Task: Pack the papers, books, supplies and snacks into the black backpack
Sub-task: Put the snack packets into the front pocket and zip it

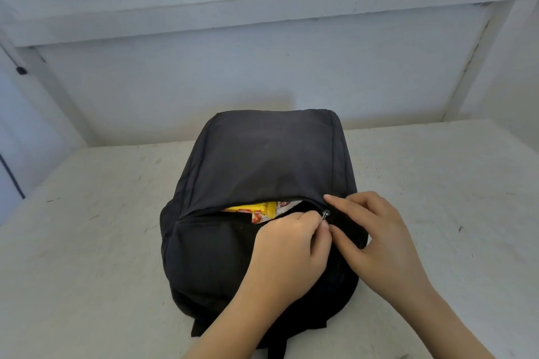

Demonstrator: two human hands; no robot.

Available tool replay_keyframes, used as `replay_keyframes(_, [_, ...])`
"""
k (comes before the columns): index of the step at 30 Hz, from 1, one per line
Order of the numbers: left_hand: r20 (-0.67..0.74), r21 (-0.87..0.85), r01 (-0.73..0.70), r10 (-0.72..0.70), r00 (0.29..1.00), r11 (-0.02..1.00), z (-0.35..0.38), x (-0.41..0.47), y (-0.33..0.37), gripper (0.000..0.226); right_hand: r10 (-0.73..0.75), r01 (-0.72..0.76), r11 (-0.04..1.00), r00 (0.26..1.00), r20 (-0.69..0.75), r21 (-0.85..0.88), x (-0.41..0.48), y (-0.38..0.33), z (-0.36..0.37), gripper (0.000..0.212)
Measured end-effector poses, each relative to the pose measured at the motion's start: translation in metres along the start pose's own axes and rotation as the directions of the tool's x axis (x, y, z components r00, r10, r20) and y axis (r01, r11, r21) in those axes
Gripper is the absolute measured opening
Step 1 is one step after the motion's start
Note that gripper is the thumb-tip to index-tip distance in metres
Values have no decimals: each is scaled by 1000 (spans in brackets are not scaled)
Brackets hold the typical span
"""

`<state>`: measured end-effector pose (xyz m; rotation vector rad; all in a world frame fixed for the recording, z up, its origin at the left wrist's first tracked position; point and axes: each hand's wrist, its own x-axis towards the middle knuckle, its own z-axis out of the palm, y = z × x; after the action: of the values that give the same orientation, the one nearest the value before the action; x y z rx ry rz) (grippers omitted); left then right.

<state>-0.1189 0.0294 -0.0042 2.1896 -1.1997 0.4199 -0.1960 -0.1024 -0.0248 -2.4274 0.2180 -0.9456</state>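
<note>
Pinching the zipper pull point(325, 214) with left hand point(288, 251), right hand point(379, 239) gripping black backpack point(262, 160) beside it, yellow snack bag point(256, 209) peeking out

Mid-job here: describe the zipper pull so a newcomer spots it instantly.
On the pale tabletop lies a black fabric backpack, its pocket gaping over a yellow snack packet. Follow that opening to its right end: the small silver metal zipper pull is pinched by the left hand, the only shiny thing on the dark cloth.
</note>
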Motion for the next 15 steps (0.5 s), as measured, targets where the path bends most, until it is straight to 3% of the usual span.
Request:
replay_keyframes(5, [-47, -78, -3, -1, 999, 997, -2, -3, 3, 28, -133, 125, 988, 988, -85, -89, 9, 2, 3, 29])
replay_keyframes(9, [-83, -46, 14, -17, 996, 999, -4, -8, 1, 29, -227, 206, 963, 968, -111, -173, 12, 4, 5, 18])
replay_keyframes(15, [-130, 57, 87, -79, 988, 995, -15, -23, -12, 32, -248, 222, 949, 964, -96, -226, 10, 8, 7, 18])
